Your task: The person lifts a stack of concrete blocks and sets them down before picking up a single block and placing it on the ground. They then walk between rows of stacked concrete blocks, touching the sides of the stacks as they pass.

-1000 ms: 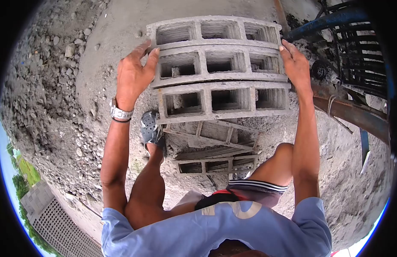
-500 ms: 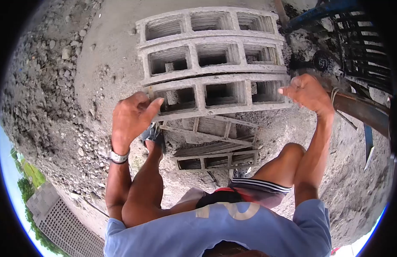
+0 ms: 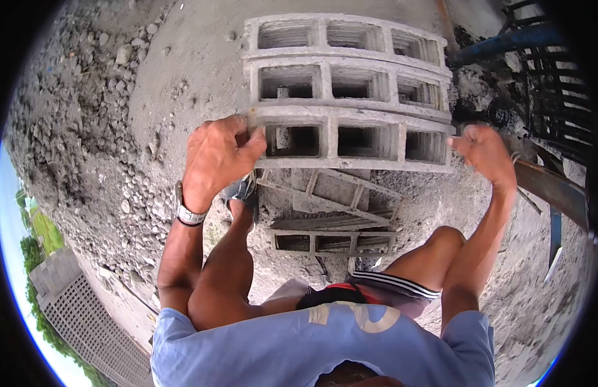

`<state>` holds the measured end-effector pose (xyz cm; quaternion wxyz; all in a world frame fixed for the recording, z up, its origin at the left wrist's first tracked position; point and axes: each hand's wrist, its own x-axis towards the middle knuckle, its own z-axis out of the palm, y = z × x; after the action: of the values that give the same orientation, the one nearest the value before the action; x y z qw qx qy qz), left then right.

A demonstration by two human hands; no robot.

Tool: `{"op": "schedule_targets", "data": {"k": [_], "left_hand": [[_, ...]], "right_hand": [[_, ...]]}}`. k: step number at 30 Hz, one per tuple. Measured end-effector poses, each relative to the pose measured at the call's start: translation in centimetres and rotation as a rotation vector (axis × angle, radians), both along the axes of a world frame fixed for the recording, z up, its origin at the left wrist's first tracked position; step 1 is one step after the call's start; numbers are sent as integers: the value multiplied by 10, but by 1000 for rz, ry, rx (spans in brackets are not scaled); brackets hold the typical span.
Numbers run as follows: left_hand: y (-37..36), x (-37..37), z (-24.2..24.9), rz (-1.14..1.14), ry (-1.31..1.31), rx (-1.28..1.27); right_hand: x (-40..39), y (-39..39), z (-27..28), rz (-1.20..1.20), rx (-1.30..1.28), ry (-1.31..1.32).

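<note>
Concrete nearest block [image 3: 350, 138]: left hand [image 3: 215, 158] now clasps its end; right hand [image 3: 486, 155] curled loose beside other end.

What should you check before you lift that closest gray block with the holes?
1. Left hand on the nearest block: ok, its fingers wrap the left end.
2. Right hand gripping: not ok, it only sits at the right end.
3. Foot clear: not ok, it's just below the block's left end.
4. Middle block free of it: cannot tell.
5. Block uncracked: ok on the visible face.
</note>
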<state>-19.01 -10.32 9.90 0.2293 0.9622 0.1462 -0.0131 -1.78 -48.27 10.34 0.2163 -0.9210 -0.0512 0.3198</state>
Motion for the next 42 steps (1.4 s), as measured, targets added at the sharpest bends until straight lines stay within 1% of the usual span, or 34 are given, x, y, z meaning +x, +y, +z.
{"op": "schedule_targets", "data": {"k": [3, 4, 6, 9, 16, 19, 21, 22, 24, 27, 29, 30, 33, 34, 37, 38, 39, 41, 42], "left_hand": [[3, 2, -6, -14, 165, 44], [4, 0, -11, -9, 152, -15], [4, -3, -18, 14, 176, -40], [5, -5, -22, 32, 191, -60], [3, -10, -27, 65, 177, -75], [-2, -13, -27, 27, 149, 20], [-4, -11, -24, -33, 301, 76], [-6, -10, -24, -61, 377, 100], [-4, -15, -42, -45, 276, 88], [-4, -18, -56, -14, 187, 78], [-6, -19, -53, -12, 183, 76], [-5, -19, -53, -6, 225, 91], [-8, -25, -47, 36, 228, -17], [-1, -27, -47, 8, 306, -48], [15, -47, -59, 243, 235, -358], [22, -52, -63, 273, 267, -380], [30, -55, -67, 304, 297, -401], [42, -60, -75, 377, 384, -434], [48, -62, -77, 420, 442, -445]], "right_hand": [[4, -5, -2, -27, -45, 59], [2, -9, -11, -11, -40, 71], [-1, -9, -15, 24, -20, 130], [-2, -8, -15, 12, 8, 138], [1, -13, -22, 74, -15, 108], [-1, -21, -34, 167, -34, 58], [-2, -21, -38, 220, -87, 77], [-7, -20, -38, 131, -46, 126], [-18, -14, -36, -45, 33, 222], [-16, -17, -46, -36, 51, 223], [-16, -14, -47, -15, 41, 203], [-17, -15, -48, -11, 36, 192], [-14, -37, -64, 94, 63, 205], [-28, -40, -61, 35, 208, 81], [-14, -82, -96, -114, 587, 245], [-13, -92, -110, -149, 691, 238], [-11, -102, -128, -219, 738, 246], [-5, -115, -162, -278, 795, 181], [-1, -117, -177, -316, 875, 167]]}}
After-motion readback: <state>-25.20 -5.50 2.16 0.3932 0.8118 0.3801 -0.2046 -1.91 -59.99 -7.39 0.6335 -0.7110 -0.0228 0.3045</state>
